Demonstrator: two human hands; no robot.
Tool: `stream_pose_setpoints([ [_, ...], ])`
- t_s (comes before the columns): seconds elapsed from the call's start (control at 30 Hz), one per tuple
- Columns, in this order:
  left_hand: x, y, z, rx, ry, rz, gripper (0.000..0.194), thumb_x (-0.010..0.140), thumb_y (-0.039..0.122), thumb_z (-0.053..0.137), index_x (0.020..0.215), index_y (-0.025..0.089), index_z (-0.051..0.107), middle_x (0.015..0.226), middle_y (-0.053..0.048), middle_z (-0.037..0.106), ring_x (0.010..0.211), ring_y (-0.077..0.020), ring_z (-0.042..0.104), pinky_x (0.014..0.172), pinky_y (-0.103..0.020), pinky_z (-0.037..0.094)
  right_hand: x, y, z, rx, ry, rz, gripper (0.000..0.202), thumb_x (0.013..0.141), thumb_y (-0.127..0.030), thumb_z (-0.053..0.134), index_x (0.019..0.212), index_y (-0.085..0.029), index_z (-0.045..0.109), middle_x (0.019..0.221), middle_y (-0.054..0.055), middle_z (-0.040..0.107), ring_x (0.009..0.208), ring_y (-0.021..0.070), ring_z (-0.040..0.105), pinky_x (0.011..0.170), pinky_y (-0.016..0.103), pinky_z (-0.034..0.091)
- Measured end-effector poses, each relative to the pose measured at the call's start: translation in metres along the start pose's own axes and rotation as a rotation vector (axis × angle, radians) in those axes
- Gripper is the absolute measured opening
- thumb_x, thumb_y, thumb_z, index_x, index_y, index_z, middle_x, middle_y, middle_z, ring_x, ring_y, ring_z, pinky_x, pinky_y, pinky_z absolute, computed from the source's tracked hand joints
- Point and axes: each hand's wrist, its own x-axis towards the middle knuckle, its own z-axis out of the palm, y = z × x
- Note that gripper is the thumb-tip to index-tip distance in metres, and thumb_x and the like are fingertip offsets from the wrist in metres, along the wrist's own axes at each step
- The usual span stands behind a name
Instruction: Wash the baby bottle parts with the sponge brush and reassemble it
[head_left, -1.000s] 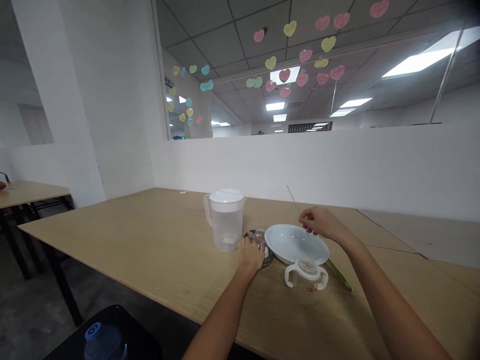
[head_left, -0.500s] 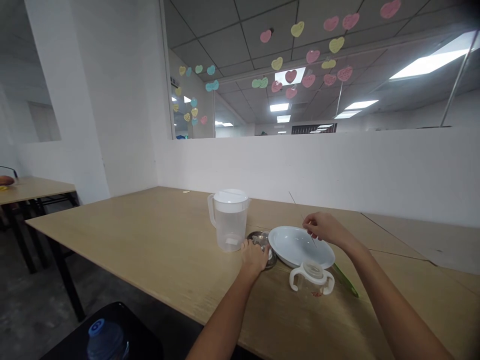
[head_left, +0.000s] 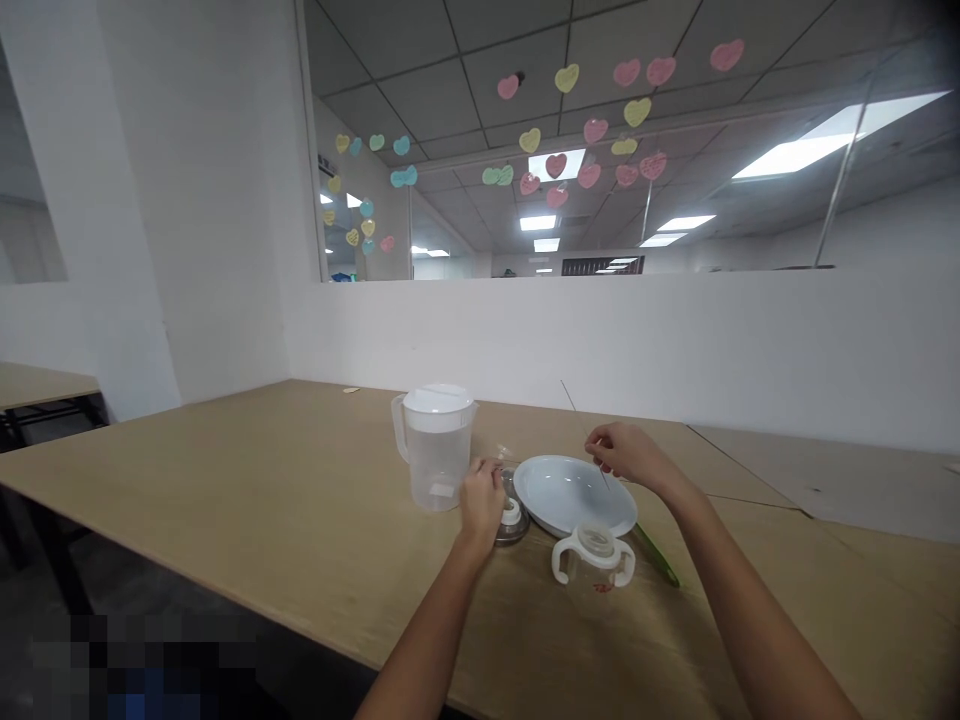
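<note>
My left hand (head_left: 482, 500) is closed at the left edge of a small metal dish (head_left: 515, 533). A clear, faint piece (head_left: 504, 455) shows at its fingertips, too indistinct to name. In the dish lies a white ring-shaped part (head_left: 511, 512), half covered by my hand. My right hand (head_left: 626, 455) pinches a long thin stick (head_left: 571, 397), which slants over a white oval bowl (head_left: 551, 490). Before the bowl stands a clear baby bottle (head_left: 596, 560) with two white handles and an open top.
A lidded translucent pitcher (head_left: 441, 455) stands left of the dish. A green strip-like object (head_left: 658, 556) lies on the table (head_left: 247, 480) right of the bottle. Behind the table runs a white wall (head_left: 525, 340) below a window with heart-shaped notes.
My left hand has risen from the dish, its fingers now curled together with a clear piece at the tips. My right hand still holds the stick over the bowl. The view has shifted right.
</note>
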Motion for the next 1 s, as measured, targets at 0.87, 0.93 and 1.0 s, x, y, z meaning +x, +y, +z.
stream_pose_setpoints([
  [0.87,-0.009,0.042,0.038,-0.597,-0.121,-0.002,0.020,0.078,0.026,0.053,0.085,0.015,0.068,0.081,-0.005,0.069,0.069,-0.0145,0.061,0.066,-0.027,0.049,-0.029,-0.045,-0.021,0.032,0.284,-0.161,0.022,0.079,-0.031,0.048,0.079,-0.018,0.066,0.079,0.005,0.069,0.074,0.0161,0.061,0.066,0.023,0.041],
  [0.93,-0.010,0.040,0.040,-0.673,-0.155,-0.015,0.021,0.077,0.028,0.055,0.085,0.014,0.068,0.083,-0.006,0.070,0.071,-0.0152,0.062,0.069,-0.028,0.050,-0.029,-0.045,-0.019,0.019,0.274,-0.166,0.022,0.078,-0.030,0.048,0.079,-0.018,0.066,0.080,0.005,0.069,0.074,0.0163,0.061,0.067,0.023,0.041],
  [1.0,-0.012,0.038,0.040,-0.711,-0.202,-0.005,0.020,0.077,0.027,0.055,0.085,0.014,0.068,0.084,-0.007,0.070,0.074,-0.0159,0.063,0.071,-0.029,0.050,-0.028,-0.044,-0.017,0.013,0.269,-0.168,0.022,0.078,-0.029,0.048,0.079,-0.017,0.066,0.080,0.005,0.069,0.075,0.0164,0.061,0.067,0.023,0.041],
])
